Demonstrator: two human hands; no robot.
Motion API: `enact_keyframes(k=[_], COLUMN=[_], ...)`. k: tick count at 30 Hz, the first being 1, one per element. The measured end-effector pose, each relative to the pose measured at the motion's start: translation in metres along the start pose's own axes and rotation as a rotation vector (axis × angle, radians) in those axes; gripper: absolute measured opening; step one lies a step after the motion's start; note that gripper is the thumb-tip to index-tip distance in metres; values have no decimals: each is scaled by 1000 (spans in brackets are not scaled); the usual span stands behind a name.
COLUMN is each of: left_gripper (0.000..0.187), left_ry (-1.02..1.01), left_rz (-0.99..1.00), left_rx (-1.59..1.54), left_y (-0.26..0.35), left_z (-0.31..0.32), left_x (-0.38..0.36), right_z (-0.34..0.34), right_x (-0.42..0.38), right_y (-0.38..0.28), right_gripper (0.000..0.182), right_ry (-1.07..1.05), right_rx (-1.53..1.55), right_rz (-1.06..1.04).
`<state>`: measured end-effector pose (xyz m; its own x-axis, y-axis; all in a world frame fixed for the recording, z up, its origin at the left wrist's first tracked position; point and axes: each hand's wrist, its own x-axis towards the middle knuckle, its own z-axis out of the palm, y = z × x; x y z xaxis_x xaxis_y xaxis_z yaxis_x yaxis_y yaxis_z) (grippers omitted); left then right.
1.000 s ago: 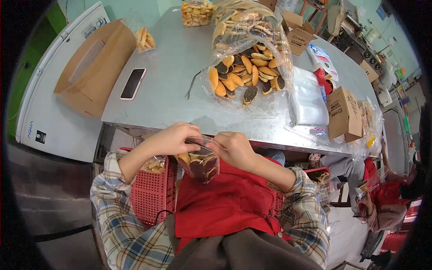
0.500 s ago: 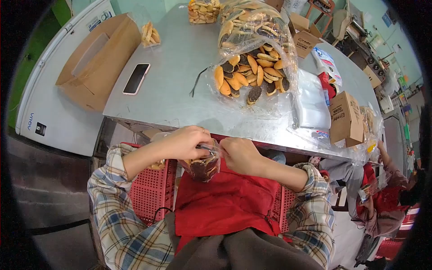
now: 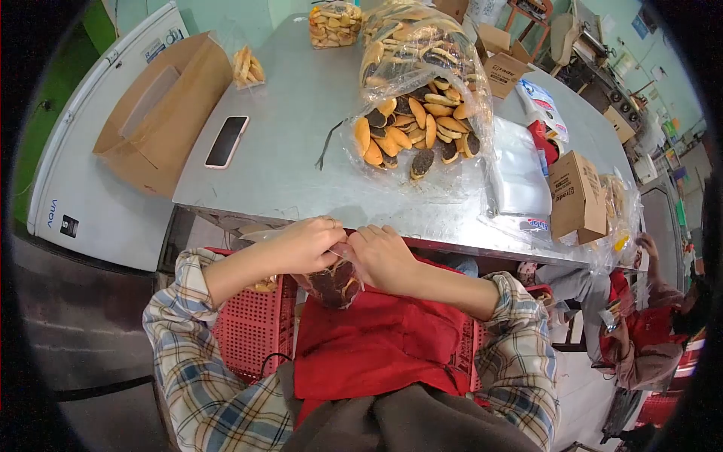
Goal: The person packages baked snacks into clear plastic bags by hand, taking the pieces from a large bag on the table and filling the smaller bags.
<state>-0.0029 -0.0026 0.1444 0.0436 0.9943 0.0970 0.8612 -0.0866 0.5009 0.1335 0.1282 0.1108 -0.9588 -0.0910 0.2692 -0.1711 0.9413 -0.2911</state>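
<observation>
A clear plastic bag of dark-topped cookies (image 3: pixel 331 286) hangs over my red apron at the table's front edge. My left hand (image 3: pixel 310 245) is closed on the bag's top from the left. From the right, my right hand (image 3: pixel 380 256) pinches the same top, and the fingers of both hands nearly touch. Beyond them, a large open plastic bag of cookies (image 3: pixel 429 128) lies on the metal table (image 3: pixel 279 151), its mouth towards me. One dark-topped cookie (image 3: pixel 422 162) sits at that mouth.
On the left are a phone (image 3: pixel 227 142), a brown paper bag (image 3: pixel 162 113) and a small cookie bag (image 3: pixel 247 68). To the right lie clear plastic bags (image 3: pixel 520 173) and a carton (image 3: pixel 578 196). Red crates (image 3: pixel 252 328) flank my lap. Another person (image 3: pixel 648 324) is at the right.
Both hands have come closer together at the bag's top. My right hand's fingers have moved slightly left and up over it, and the dark object between my left fingers is no longer visible.
</observation>
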Motion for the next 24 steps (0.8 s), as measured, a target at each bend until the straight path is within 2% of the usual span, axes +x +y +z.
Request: enact_keyframes(k=[4,7,10,13,16,17,20,24], left_gripper=[16,16,18,19,19,19,20,18], left_ry=[72,106,56,44,122,164,197,202], left_rz=[18,57,44,7,-95,-83,-82,32], left_rx=[83,106,49,-9,-165,-125,17,94], left_y=[-6,-9,-11,-12,-6,-2,13,11], left_z=[6,5,2,-1,-5,-1,-2,-8], left_x=[-6,-9,-15,-18,-24,-26,-36,-49], right_z=[4,14,19,23,18,25,8,7], right_x=[7,11,19,24,33,37,34,25], right_y=[-5,-2,22,22,11,6,-5,-4], right_gripper=[16,17,23,26,26,24,23,23], right_ry=[17,148,183,308,340,424,324,332], right_rx=[-42,-34,310,118,82,79,34,-26], right_rz=[1,-83,-190,-337,-357,-359,-492,-622])
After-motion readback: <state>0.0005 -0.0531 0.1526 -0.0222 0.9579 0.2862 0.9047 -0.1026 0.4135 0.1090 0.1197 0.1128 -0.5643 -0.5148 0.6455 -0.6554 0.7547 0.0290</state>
